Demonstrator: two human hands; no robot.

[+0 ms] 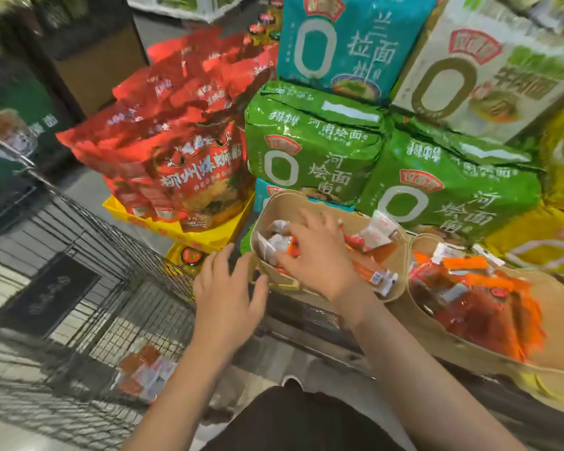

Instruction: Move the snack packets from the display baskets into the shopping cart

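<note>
Right hand in the left basket on packets, left hand free beside it.

Right hand (319, 252) sits mid-frame inside the left tan basket (401, 255), fingers curled down onto a bunch of small white and orange snack packets (279, 244); looks like a grasp, though blur hides how many it has. Left hand (228, 288) is just left of that basket, fingers spread and relaxed, holding nothing, above the edge of the wire shopping cart (111, 304). A few packets in the cart (144, 372) lie on its floor, lower left. Second tan basket (469, 349) at right, touching the first, holds more orange and red packets. Behind the baskets: green noodle bags (313, 148) centre, red bags (183, 148) in a yellow tray (189, 234) to the left.
</note>
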